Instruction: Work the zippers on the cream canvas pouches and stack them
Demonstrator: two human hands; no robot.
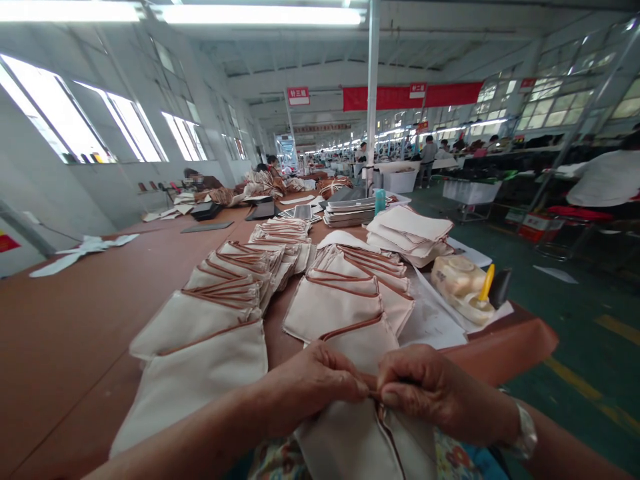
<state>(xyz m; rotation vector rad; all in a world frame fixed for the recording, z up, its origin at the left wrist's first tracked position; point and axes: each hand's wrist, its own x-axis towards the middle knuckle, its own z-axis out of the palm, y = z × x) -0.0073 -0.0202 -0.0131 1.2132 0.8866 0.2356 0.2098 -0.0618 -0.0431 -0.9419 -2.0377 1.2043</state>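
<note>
My left hand and my right hand meet low in the middle, each in a closed pinch. Between their fingertips runs the brown trim at the top of a cream panel, which hangs down toward my lap. A dark slit lined in brown runs down that panel below my fingers. Just beyond lies a spread of similar cream panels with brown edging. To the left, a second overlapping row of cream panels reaches back along the table. My fingers cover part of the pinched trim.
The brown table extends left and back. At right stand a glue container, a yellow-handled tool and paper sheets. More cream pieces and a turquoise cylinder lie farther back. A metal pole rises behind; people work beyond.
</note>
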